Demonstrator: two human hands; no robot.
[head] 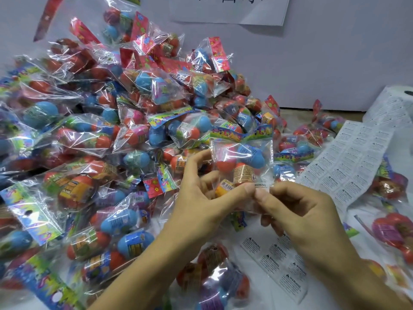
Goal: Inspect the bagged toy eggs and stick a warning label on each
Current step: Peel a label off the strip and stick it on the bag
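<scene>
While both hands hold one bagged toy egg pack (242,163) up between them, a small white warning label (261,185) sits at the pack's lower edge, right at the fingertips. Left hand (201,198): fingers curled round the pack's left side and bottom, thumb pinching the film just beside the label. Right hand (299,211): thumb and forefinger pinch the pack's lower right corner at the label, other fingers curled under. Thumbs almost touch each other. Can't tell whether the label is fully stuck down or only partly on the film.

Pack contents visible through clear film: a blue egg (253,156) upper right, an orange-red egg (225,163) to its left, a third egg with a printed band (244,173) below them. Colourful header card (241,134) across the pack's top.

Left of and beyond the hands: a big heap of bagged eggs (100,130), same type, piled against a pale wall (335,63). A white paper sheet (228,10) with cut-off writing hangs on the wall, far beyond the hands.

Right of the hands: a long strip of label sheets (348,157) runs away along the bench (252,229), printed in rows. Below the right hand, near the wrist: a smaller label sheet (272,262), "WARNING" legible on several labels. A few more egg packs lie near the left forearm (214,278) and at the far right (395,231).
</scene>
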